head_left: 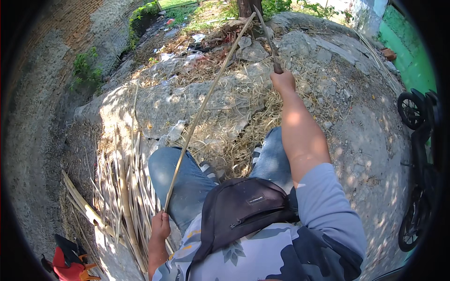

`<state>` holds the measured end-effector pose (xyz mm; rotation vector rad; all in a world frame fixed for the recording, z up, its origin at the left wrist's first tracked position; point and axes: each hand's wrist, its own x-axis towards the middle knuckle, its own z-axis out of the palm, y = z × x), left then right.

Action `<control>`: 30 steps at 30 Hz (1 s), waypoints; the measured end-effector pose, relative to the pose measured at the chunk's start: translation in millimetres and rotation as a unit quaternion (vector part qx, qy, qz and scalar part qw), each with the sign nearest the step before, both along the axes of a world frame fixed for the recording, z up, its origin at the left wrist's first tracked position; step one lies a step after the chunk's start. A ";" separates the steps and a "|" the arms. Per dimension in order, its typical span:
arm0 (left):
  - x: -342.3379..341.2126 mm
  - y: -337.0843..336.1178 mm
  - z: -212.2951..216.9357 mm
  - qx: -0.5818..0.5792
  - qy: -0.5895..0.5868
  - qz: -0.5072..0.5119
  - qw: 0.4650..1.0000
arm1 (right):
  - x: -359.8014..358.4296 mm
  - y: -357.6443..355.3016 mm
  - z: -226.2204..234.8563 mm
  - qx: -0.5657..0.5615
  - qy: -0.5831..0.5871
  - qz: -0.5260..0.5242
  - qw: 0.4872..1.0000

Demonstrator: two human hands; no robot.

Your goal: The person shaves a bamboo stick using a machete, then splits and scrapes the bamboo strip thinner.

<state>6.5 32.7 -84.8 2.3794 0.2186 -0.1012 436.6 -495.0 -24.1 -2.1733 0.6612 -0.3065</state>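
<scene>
My left hand [161, 226] is closed around the lower end of a long, thin bamboo strip [202, 110]. The strip slants up and away across my left knee. My right hand [283, 82], on an outstretched arm, grips the dark handle of a long-bladed knife [270, 43]. Its blade points away from me, and its tip shows close to the far end of the strip; whether they touch I cannot tell. Curly pale shavings [253, 140] cover the ground between and beyond my feet.
Cut bamboo strips and poles [126, 196] lie in a pile at my left. A red and black item [65, 260] sits at the lower left. Ahead are broken concrete [300, 47], litter [194, 56] and a tree trunk [246, 7]. A motorcycle [417, 164] stands at the right.
</scene>
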 end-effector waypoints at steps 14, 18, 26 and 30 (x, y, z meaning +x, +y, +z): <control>16.6 -26.5 43.7 -0.127 0.015 0.054 0.990 | -16.5 32.7 54.5 -0.015 -0.186 0.046 0.981; 75.2 -61.1 82.3 -0.117 -0.015 0.059 0.991 | -43.4 63.2 80.1 -0.061 -0.217 0.171 0.959; 124.5 -79.7 82.5 -0.055 0.013 0.068 0.996 | -94.5 160.3 83.3 -0.291 -0.274 0.510 0.762; 126.5 -73.5 70.7 -0.037 -0.037 0.063 0.997 | -98.3 180.0 72.6 -0.334 -0.247 0.569 0.710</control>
